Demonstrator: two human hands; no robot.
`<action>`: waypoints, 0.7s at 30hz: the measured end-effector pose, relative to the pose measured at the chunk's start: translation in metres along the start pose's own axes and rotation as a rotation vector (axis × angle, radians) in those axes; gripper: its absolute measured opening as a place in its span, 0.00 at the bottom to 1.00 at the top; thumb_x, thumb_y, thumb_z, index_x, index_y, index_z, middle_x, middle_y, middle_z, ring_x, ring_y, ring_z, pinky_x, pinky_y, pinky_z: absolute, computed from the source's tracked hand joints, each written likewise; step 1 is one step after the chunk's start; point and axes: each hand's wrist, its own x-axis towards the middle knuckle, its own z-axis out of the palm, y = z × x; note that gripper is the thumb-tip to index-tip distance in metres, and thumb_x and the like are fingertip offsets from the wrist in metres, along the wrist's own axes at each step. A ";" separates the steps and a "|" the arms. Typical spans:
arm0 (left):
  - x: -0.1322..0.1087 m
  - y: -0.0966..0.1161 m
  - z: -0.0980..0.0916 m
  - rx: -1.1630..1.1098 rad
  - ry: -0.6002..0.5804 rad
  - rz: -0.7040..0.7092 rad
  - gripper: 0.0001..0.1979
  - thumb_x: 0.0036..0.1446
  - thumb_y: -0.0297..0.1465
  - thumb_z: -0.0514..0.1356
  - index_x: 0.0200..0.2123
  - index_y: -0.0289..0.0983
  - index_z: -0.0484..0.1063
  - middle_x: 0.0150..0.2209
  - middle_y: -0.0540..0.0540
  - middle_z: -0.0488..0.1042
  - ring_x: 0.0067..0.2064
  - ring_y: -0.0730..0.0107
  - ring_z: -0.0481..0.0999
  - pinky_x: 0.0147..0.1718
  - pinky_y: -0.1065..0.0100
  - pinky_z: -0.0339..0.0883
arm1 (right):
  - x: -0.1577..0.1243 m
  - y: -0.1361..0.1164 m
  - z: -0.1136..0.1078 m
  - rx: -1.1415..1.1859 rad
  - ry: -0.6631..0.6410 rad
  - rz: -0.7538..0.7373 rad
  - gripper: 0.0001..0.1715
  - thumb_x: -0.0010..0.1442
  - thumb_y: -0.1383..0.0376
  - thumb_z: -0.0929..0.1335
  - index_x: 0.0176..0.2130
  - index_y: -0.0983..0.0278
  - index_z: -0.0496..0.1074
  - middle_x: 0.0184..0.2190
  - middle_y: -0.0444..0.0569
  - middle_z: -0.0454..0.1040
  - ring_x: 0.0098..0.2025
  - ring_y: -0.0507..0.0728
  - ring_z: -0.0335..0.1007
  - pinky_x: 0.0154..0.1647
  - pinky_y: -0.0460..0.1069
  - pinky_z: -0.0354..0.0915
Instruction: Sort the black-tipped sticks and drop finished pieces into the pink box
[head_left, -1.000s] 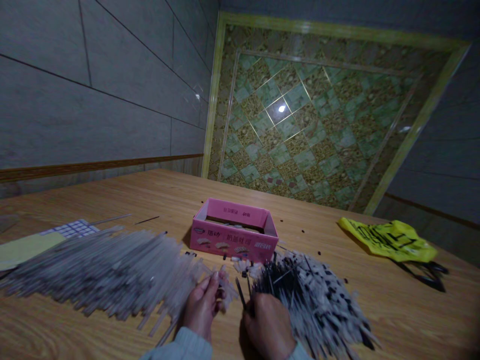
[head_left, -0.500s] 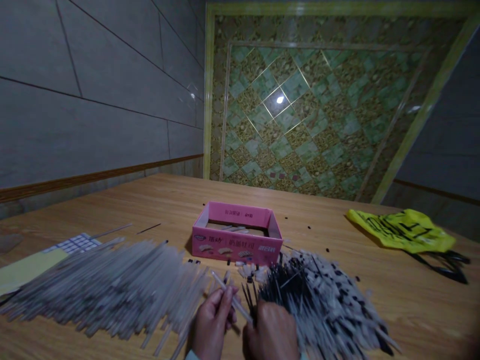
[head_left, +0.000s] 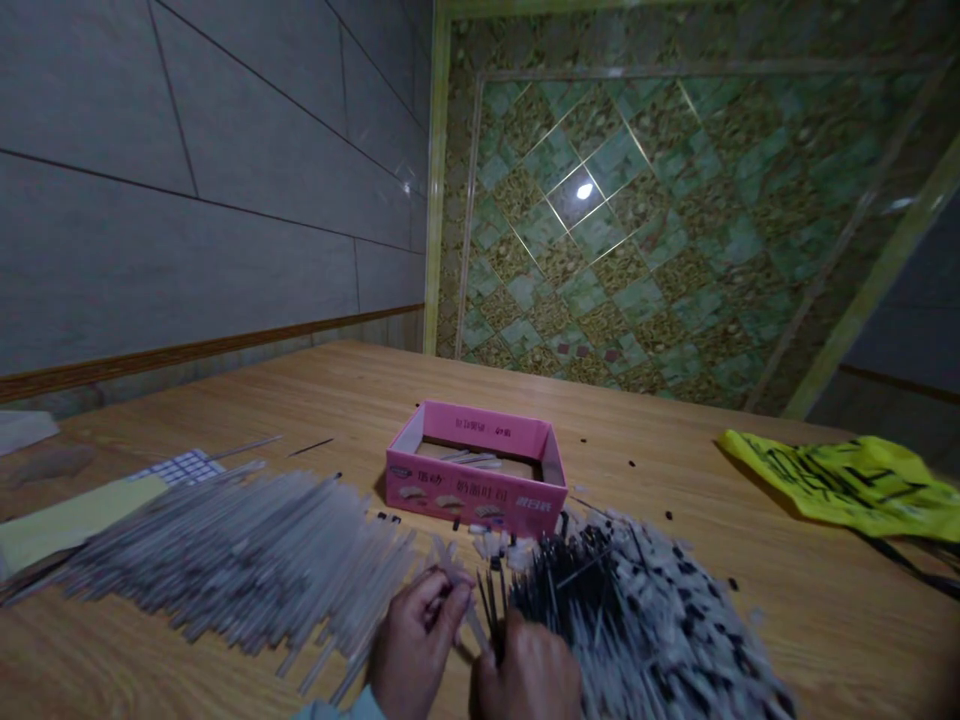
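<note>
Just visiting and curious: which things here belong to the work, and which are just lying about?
Probably the work:
pale pieces in left hand
dark sticks in right hand
clear-tube pile
black-and-clear pile
pink box

Seemingly lying about:
yellow bundle
checked sheet

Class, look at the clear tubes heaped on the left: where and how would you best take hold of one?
Probably by the near end of a tube at the right of the pile, coming from the near side with thumb and finger across it. The tubes are long and thin; here the near ends jut out with gaps, while farther left they lie packed together.
</note>
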 end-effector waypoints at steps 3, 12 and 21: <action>0.001 -0.002 -0.001 0.072 -0.017 0.084 0.11 0.47 0.38 0.61 0.30 0.38 0.78 0.26 0.45 0.74 0.24 0.69 0.71 0.23 0.72 0.64 | 0.002 0.003 0.005 0.006 -0.024 -0.001 0.11 0.52 0.70 0.62 0.33 0.67 0.74 0.27 0.58 0.77 0.33 0.66 0.74 0.29 0.53 0.63; 0.005 -0.009 -0.008 0.126 -0.064 0.114 0.10 0.52 0.36 0.58 0.31 0.37 0.76 0.26 0.45 0.73 0.28 0.68 0.71 0.27 0.73 0.63 | 0.004 0.007 0.010 0.045 -0.005 0.018 0.12 0.52 0.70 0.61 0.33 0.66 0.73 0.25 0.57 0.78 0.31 0.66 0.75 0.27 0.52 0.62; 0.012 -0.012 -0.009 -0.291 0.029 -0.175 0.16 0.45 0.43 0.62 0.23 0.35 0.72 0.16 0.52 0.66 0.18 0.78 0.63 0.16 0.78 0.56 | 0.003 0.023 0.004 0.438 0.162 -0.059 0.07 0.49 0.72 0.63 0.24 0.65 0.69 0.18 0.49 0.74 0.23 0.57 0.71 0.22 0.46 0.56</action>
